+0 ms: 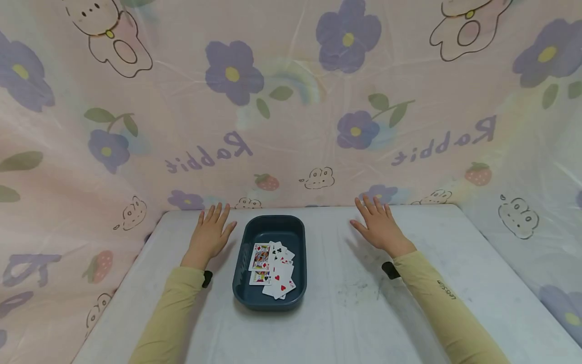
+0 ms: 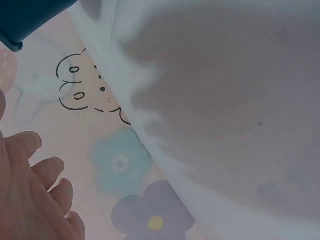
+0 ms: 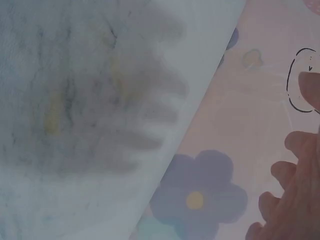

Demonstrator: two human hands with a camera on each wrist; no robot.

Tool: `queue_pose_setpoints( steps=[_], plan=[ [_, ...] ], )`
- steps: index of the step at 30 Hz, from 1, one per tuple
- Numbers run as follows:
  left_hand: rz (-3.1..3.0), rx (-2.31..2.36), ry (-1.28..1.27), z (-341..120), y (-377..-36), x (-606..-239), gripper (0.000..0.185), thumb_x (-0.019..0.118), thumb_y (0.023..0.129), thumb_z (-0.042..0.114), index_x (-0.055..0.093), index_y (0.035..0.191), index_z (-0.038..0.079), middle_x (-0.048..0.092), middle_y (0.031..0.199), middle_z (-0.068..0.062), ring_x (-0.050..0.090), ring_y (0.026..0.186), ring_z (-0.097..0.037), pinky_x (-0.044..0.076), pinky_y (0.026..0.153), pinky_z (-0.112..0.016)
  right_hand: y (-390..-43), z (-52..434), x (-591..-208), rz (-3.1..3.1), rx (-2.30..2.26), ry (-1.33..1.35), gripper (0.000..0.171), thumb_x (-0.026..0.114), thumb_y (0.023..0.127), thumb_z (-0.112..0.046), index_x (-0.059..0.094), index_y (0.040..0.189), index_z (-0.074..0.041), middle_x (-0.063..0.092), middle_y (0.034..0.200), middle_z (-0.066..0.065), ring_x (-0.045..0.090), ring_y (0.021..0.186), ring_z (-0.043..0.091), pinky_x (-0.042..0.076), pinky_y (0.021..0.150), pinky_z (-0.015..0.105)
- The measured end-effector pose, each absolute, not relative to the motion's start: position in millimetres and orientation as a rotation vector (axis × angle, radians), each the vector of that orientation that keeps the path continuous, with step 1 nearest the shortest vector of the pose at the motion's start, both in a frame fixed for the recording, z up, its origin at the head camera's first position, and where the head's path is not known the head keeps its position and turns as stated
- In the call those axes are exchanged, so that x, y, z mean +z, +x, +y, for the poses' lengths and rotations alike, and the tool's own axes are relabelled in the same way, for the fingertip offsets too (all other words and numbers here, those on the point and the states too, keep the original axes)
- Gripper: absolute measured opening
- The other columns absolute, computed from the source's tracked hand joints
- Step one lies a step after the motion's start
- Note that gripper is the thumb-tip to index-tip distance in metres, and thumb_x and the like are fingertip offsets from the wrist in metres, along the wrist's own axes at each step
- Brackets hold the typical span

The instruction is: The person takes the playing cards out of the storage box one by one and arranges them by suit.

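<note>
A dark blue oval-cornered tray (image 1: 297, 298) stands on the white table, left of centre. Inside it lies a loose, overlapping pile of playing cards (image 1: 278, 270), face up, with red and black suits and a couple of picture cards. My left hand (image 1: 209, 240) is held over the table just left of the tray, fingers spread and holding nothing. To the tray's right, farther off, my right hand (image 1: 378, 227) hovers with fingers spread, also holding nothing. Both hands cast shadows on the tabletop. In the left wrist view a corner of the tray (image 2: 25, 20) shows at the top left.
The white tabletop (image 1: 345, 323) has faint dark smudges in front of my right hand. A printed cloth (image 1: 291, 126) with flowers and rabbits rises behind the table's far edge and along both sides. Dark wrist cameras (image 1: 390, 270) sit at both cuffs.
</note>
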State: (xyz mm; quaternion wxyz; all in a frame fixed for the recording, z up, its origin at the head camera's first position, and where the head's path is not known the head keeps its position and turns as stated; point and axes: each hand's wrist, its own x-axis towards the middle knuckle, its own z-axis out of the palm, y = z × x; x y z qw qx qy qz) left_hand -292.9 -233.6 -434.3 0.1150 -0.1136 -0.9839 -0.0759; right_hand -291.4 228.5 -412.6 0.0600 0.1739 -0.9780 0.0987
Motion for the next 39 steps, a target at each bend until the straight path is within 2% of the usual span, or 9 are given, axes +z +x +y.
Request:
queue_pose_setpoints(
  steps=[5,9,12,17,23,25,30,39],
  plan=[
    [-2.896,-0.226,-0.326,-234,-291,-434,0.063,0.037,0.102,0.044,0.024,0.151,0.007,0.022,0.152,-0.023,0.013,0.141,-0.039,0.001,0.111,-0.053,-290,228,-408,-2.947,0.316,0.548,0.070,0.044,0.100,-0.043,0.016,0.152,-0.005,0.009,0.156,0.022,-0.001,0.141,0.044,0.000,0.107,0.062],
    [-2.902,-0.247,-0.335,-236,-290,-430,0.062,0.039,0.101,0.045,0.029,0.149,0.006,0.023,0.152,-0.023,0.013,0.141,-0.040,-0.001,0.111,-0.053,-290,228,-404,-2.904,0.294,0.589,0.070,0.049,0.099,-0.040,0.019,0.151,-0.003,0.012,0.155,0.023,0.006,0.141,0.044,0.007,0.107,0.062],
    [-2.912,-0.275,-0.347,-237,-289,-426,0.060,0.043,0.100,0.043,0.037,0.145,0.004,0.024,0.151,-0.024,0.014,0.140,-0.041,0.000,0.111,-0.055,-290,228,-402,-2.858,0.289,0.626,0.070,0.055,0.097,-0.035,0.023,0.149,-0.001,0.018,0.153,0.025,0.015,0.139,0.044,0.014,0.107,0.061],
    [-2.912,-0.386,-0.398,-239,-283,-417,0.055,0.052,0.098,0.036,0.046,0.138,0.000,0.028,0.148,-0.028,0.021,0.137,-0.045,0.005,0.109,-0.059,-287,226,-397,-2.791,0.323,0.658,0.066,0.062,0.094,-0.029,0.033,0.146,-0.001,0.037,0.143,0.025,0.039,0.127,0.043,0.033,0.100,0.057],
    [-2.864,-0.653,-0.446,-239,-272,-400,0.051,0.055,0.098,0.030,0.046,0.138,-0.001,0.034,0.146,-0.026,0.028,0.134,-0.045,0.015,0.107,-0.059,-281,220,-388,-2.763,0.384,0.643,0.053,0.060,0.094,-0.027,0.044,0.139,-0.004,0.051,0.131,0.020,0.056,0.110,0.037,0.045,0.087,0.052],
    [-2.841,-0.728,-0.455,-240,-268,-396,0.051,0.056,0.098,0.029,0.046,0.139,0.001,0.035,0.145,-0.025,0.029,0.133,-0.044,0.021,0.106,-0.058,-278,219,-386,-2.756,0.415,0.640,0.050,0.059,0.095,-0.026,0.046,0.138,-0.004,0.052,0.130,0.020,0.057,0.108,0.037,0.046,0.085,0.052],
    [-2.764,-0.921,-0.476,-240,-263,-389,0.048,0.059,0.096,0.028,0.049,0.138,0.006,0.044,0.141,-0.022,0.044,0.125,-0.042,0.035,0.100,-0.055,-272,214,-381,-2.756,0.540,0.640,0.046,0.057,0.097,-0.024,0.047,0.137,-0.004,0.053,0.130,0.019,0.055,0.111,0.036,0.045,0.086,0.052],
    [-2.718,-1.217,-0.467,-240,-249,-374,0.048,0.059,0.096,0.028,0.049,0.138,0.008,0.051,0.135,-0.018,0.054,0.117,-0.037,0.045,0.090,-0.052,-264,206,-366,-2.755,0.862,0.675,0.045,0.054,0.099,-0.019,0.044,0.140,-0.004,0.054,0.129,0.019,0.054,0.114,0.036,0.043,0.091,0.052]
  ],
)
